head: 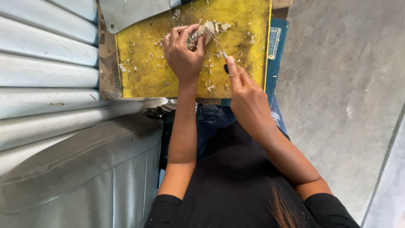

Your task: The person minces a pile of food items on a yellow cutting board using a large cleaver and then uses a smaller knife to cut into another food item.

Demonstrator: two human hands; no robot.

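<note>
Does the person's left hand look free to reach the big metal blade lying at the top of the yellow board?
Probably not right now: the left hand is gripping the crumbly lump. The metal blade lies near, with nothing between.

Bright, even daylight, soft shadows, sharp focus, slight wide-angle stretch at the edges.

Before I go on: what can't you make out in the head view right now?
- Lump: the left hand covers most of it, so its kind is unclear.
- Thin blade: too fine and blurred to see its tip; the right hand hides the handle.
- Cleaver: cut off by the top edge.
- Yellow board: far end cut off by the top edge.
</note>
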